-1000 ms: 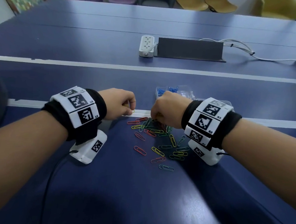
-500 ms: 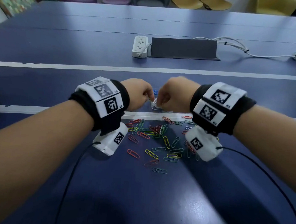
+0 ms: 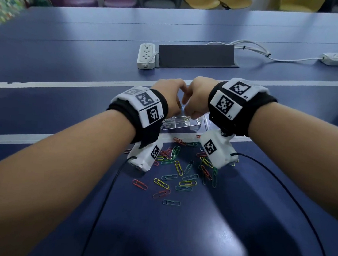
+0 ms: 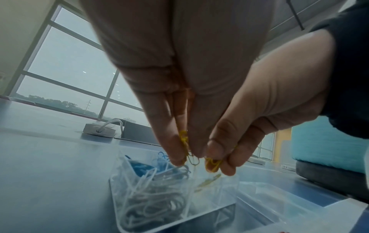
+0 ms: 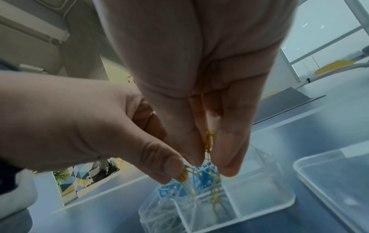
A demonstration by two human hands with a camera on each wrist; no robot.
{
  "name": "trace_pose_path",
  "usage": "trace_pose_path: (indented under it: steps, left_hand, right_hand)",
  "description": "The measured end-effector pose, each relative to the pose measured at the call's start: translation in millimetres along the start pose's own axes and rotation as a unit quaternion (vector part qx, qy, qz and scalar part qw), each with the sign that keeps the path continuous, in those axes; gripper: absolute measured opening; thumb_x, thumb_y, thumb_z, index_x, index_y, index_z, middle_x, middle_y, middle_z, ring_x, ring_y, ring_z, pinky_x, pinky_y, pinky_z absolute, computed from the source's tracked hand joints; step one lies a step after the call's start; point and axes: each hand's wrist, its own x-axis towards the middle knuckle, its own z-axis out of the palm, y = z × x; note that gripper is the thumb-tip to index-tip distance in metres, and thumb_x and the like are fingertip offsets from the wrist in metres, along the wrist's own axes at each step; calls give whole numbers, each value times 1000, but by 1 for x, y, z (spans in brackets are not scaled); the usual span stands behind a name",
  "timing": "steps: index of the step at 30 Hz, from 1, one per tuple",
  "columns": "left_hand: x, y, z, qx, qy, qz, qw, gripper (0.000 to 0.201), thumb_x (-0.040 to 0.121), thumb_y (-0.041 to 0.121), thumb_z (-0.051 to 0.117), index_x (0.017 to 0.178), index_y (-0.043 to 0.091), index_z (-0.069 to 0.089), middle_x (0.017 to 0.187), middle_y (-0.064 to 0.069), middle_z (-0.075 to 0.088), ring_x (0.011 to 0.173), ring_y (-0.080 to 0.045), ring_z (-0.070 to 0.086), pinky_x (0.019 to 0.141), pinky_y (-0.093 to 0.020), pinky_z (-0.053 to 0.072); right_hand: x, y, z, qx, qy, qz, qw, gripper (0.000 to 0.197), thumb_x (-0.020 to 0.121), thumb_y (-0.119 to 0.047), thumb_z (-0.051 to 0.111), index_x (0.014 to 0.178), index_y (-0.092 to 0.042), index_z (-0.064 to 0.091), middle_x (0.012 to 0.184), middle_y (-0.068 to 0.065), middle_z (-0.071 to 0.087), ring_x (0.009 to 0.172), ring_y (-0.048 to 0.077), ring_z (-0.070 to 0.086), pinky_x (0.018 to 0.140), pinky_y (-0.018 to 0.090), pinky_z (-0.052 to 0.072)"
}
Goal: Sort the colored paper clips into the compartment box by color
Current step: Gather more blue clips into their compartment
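Since 0.5 s ago both hands have moved forward off the loose pile and now hang together over the box (image 3: 192,127); a second ago they were down among the clips on the counter (image 3: 177,237).

Readable writing: wristband marker labels only, "R1" and "R2" on the right band; the left band's labels are too small to read.

Left hand (image 4: 179,88): grip pressed together, fingertips pinching yellow clips (image 4: 184,141), pointing down. Right hand (image 5: 201,78): grip likewise pinching yellow clips, which dangle below its fingertips. The two hands are almost touching.

The held clips hang just above the box's compartment that holds a few yellow ones. The neighbouring compartment holds white clips (image 4: 151,203), the one behind blue clips (image 5: 201,176). Pile (image 3: 181,174) of mixed clips lies nearer the person, under the wrists.
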Motion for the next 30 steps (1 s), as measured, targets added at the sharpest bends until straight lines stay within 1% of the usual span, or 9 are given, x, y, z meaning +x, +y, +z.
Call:
trace_pose_path:
  steps: [3, 7, 12, 16, 18, 20, 23, 26, 30]
  left_hand:
    - [-1, 0, 0, -21, 2, 1, 1000, 57, 74, 8, 73, 125, 23, 52, 100, -3, 74, 98, -19, 65, 89, -33, 52]
    - [0, -3, 2, -60, 14, 0, 998, 56, 73, 4, 72, 123, 22, 53, 98, -4, 74, 94, -22, 67, 87, -38, 55]
    - [0, -10, 4, -129, 19, 7, 991, 51, 78, 3, 66, 123, 22, 52, 95, -2, 71, 85, -21, 67, 83, -35, 56]
    - [-5, -19, 0, -95, 55, 29, 994, 37, 81, 10, 66, 116, 20, 55, 84, 3, 67, 66, -8, 58, 69, -22, 48]
    - [-10, -25, -2, -42, 54, 41, 997, 22, 82, 18, 67, 103, 19, 62, 76, 5, 61, 68, -12, 55, 69, -23, 45]
    - [-17, -31, -4, 5, 31, 53, 998, 13, 82, 23, 67, 93, 18, 66, 68, 9, 55, 69, -12, 53, 69, -22, 43]
    - [-30, -40, -4, 61, -27, 73, 995, 10, 80, 25, 68, 87, 18, 70, 60, 12, 51, 57, -3, 46, 56, -15, 36]
    - [-42, -46, 2, 102, -92, 86, 987, 9, 78, 27, 71, 85, 22, 72, 58, 13, 52, 54, 1, 46, 56, -12, 36]
    - [-54, -46, 11, 131, -138, 102, 976, 11, 77, 30, 72, 86, 25, 73, 57, 12, 53, 51, 1, 47, 57, -14, 38]
  right_hand:
    - [1, 1, -2, 27, -10, 6, 1000, 33, 76, -11, 74, 109, -9, 69, 100, 10, 75, 96, 22, 71, 91, 38, 55]
    - [1, 0, -1, 36, 2, 7, 999, 33, 77, -9, 73, 109, -9, 69, 103, 11, 73, 99, 24, 70, 92, 39, 55]
    - [-4, 3, 1, 36, 30, 2, 999, 30, 78, -9, 69, 106, -17, 70, 101, 5, 72, 96, 23, 69, 90, 35, 55]
    - [-6, 11, 4, 93, 12, -4, 996, 23, 81, -4, 63, 98, -19, 70, 81, 6, 72, 81, 24, 71, 84, 40, 58]
    - [-8, 14, 6, 83, 16, -20, 996, 18, 85, -8, 58, 88, -21, 70, 72, 4, 70, 67, 20, 69, 77, 38, 61]
    - [-14, 16, 8, 44, 20, -46, 998, 15, 86, -15, 59, 89, -21, 72, 69, 2, 69, 59, 17, 65, 73, 32, 60]
    - [-26, 22, 13, -7, 8, -76, 997, 13, 84, -16, 61, 85, -18, 73, 57, -3, 61, 47, 12, 57, 65, 25, 55]
    - [-39, 29, 20, -81, -27, -115, 990, 13, 80, -16, 63, 79, -20, 75, 54, -8, 62, 38, -2, 51, 68, 24, 57]
    - [-56, 39, 26, -128, -86, -141, 978, 6, 75, -22, 69, 73, -23, 74, 65, -2, 71, 47, 4, 57, 68, 24, 57]
